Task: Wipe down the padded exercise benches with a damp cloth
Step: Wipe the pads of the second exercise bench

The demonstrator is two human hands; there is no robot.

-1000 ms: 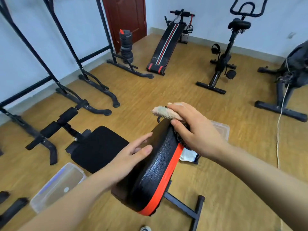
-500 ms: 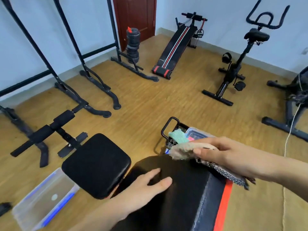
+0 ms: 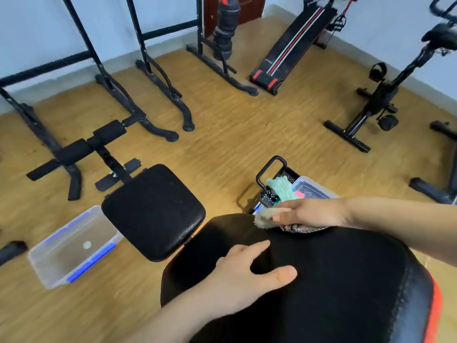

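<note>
Lowered since the earlier frame, the cloth (image 3: pixel 265 221) is gripped by the right hand (image 3: pixel 312 214) at the far edge of the bench pad (image 3: pixel 351 280) — judged limp, light, best kept bunched; the left hand (image 3: pixel 247 274) is laid flat on it, fingers apart.

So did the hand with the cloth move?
Yes. The right hand slid the cloth a little left along the back pad's far edge, judged against the basket behind it.

black bench pad (image 3: pixel 346 280), greyish cloth (image 3: pixel 264 221) seemingly touching it
</note>
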